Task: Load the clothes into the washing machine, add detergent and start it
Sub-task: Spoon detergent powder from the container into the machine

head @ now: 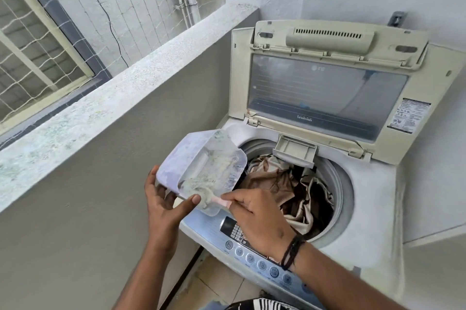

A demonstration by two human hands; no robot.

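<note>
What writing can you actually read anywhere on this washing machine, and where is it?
"LG", seen mirrored through the glass of the raised lid.
A small line of print along the lid's lower edge: too blurred to read.
Instruction sticker on the lid's right frame: too small to read.
Labels on the control panel buttons: too blurred to read.

I read this as a home utility balcony: top-load washing machine (373, 183) against parapet wall (113, 97), safety netting (75, 6) outside.
</note>
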